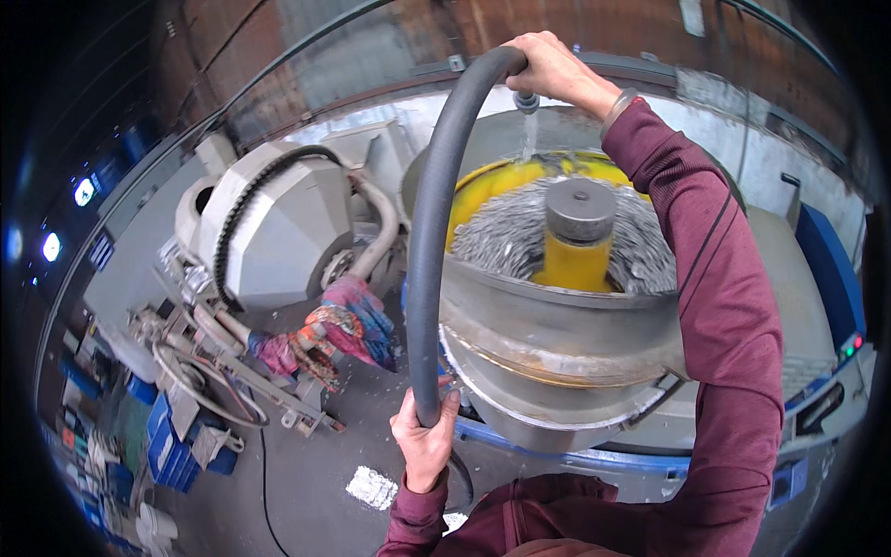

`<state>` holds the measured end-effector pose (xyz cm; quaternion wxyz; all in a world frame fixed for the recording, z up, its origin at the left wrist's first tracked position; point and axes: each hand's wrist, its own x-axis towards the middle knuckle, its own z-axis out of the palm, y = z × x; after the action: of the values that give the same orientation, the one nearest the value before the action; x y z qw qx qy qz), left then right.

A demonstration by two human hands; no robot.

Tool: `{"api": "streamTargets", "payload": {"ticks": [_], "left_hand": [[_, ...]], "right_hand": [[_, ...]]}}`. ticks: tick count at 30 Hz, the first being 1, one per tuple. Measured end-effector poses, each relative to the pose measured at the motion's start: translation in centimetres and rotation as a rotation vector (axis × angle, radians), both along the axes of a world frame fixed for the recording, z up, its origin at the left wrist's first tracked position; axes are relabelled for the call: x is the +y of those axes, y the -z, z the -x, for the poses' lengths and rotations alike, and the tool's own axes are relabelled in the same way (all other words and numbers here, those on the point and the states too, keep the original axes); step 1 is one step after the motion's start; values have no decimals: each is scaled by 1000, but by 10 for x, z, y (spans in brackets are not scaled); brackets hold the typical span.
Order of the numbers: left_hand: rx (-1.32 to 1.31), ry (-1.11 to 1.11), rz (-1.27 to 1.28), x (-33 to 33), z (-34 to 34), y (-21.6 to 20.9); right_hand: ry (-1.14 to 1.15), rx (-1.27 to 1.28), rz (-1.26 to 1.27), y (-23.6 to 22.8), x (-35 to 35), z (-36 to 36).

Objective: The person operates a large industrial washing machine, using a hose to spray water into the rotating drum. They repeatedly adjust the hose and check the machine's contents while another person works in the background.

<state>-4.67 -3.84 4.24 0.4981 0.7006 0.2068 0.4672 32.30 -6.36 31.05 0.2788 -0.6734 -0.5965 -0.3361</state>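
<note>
Grey rubber hose [422, 232] arcs from the left hand [425, 446], clamped round its lower length to steady it, up to the right hand [557, 70], closed over its nozzle end above the round steel tub with yellow lining [557, 325]; water falls onto silvery metal pieces [506, 227] around a yellow centre post [575, 260]. Multicoloured rags [339, 334] lie beside a grey octagonal drum [278, 223].

Both hands [425, 441] gripping grey hose [429, 213], water into tub [566, 316]

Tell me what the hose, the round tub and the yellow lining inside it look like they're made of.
Hose: probably rubber, matte dark grey, bending in a smooth arc between both hands. Round tub: likely steel, dull grey with worn, stained patches. Yellow lining: smooth and glossy, perhaps a plastic or rubber coating; the look leaves that open.
</note>
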Motion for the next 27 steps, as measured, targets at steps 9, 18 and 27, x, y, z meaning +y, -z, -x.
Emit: {"api": "streamTargets", "payload": {"ticks": [9, 18, 27], "left_hand": [[-163, 455, -6, -19, -54, 12], [-186, 658, 102, -24, -63, -6], [-369, 360, 317, 8, 4, -41]], "right_hand": [[396, 63, 82, 17, -154, -59], [671, 392, 267, 28, -224, -34], [-79, 1259, 820, 79, -127, 31]]}}
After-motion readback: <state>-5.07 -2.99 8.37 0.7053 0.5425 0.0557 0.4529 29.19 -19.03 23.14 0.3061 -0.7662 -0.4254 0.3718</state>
